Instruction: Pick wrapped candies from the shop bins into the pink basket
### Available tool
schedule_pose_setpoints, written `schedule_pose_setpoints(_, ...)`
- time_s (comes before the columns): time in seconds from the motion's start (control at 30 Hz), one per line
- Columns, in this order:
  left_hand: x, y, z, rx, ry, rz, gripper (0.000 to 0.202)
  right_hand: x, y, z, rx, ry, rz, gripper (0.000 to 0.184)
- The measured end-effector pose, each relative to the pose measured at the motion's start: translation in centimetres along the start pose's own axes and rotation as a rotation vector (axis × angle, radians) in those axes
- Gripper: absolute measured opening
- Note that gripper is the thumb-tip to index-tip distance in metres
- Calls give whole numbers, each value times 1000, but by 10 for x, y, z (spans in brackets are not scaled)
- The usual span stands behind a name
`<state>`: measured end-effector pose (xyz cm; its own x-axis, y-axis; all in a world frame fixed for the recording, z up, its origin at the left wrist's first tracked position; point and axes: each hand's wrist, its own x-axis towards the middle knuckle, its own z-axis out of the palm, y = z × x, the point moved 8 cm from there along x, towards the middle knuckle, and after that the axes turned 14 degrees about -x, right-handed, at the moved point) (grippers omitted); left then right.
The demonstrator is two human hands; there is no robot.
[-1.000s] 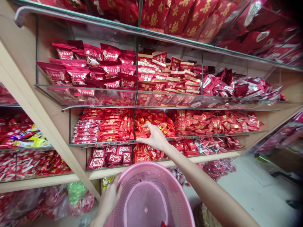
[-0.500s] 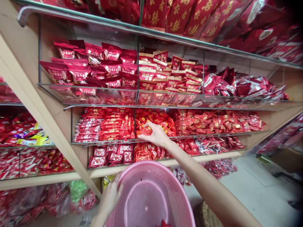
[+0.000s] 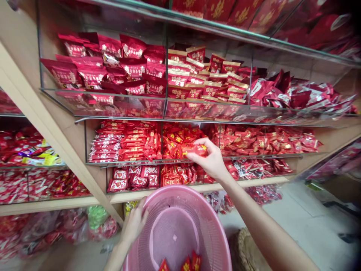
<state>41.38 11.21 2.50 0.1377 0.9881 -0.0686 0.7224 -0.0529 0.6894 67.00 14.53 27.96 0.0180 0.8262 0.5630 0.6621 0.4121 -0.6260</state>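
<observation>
My right hand (image 3: pixel 212 160) pinches a red wrapped candy packet (image 3: pixel 194 150) with yellow print, just in front of the middle shelf bin. Behind it, loose red candy packets (image 3: pixel 172 138) of similar look fill that bin. My left hand (image 3: pixel 133 223) is closed over the left rim of a pink plastic basket (image 3: pixel 218 226), fingers curling inside. At the basket's near bottom lie a few red packets (image 3: pixel 186 264), partly cut off by the frame edge.
Glass-fronted shelves hold maroon snack bags (image 3: pixel 132 71), gold-edged packets (image 3: pixel 208 88) and white-and-red heart packets (image 3: pixel 139 178). A slanting wooden post (image 3: pixel 56 131) divides the shelving on the left. Bagged goods (image 3: pixel 98 222) lie below, and a woven basket (image 3: pixel 246 248) stands on the floor at right.
My right hand has taken hold of a red packet and drawn it back to the right from the bin. The view has tipped down slightly, showing more packets in the pink basket.
</observation>
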Motion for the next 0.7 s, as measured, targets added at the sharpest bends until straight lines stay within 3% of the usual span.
schedule_pose_setpoints(0.1,0,3,0,-3,4,19,45,-50,14,10,13,-154,41,35)
schedule_pose_setpoints(0.27,0,3,1,-5,12,25,45,-173,68,79,223,-522,320,36)
schedule_pose_setpoints(0.4,0,1,1,27,7,18,46,-252,86,120,139,-743,414,38)
schedule_pose_setpoints(0.6,0,1,1,13,22,30,45,-313,76,161,-292,-975,309,42)
schedule_pose_setpoints(0.7,0,-1,1,15,19,19,44,-336,77,184,-485,-1044,225,28)
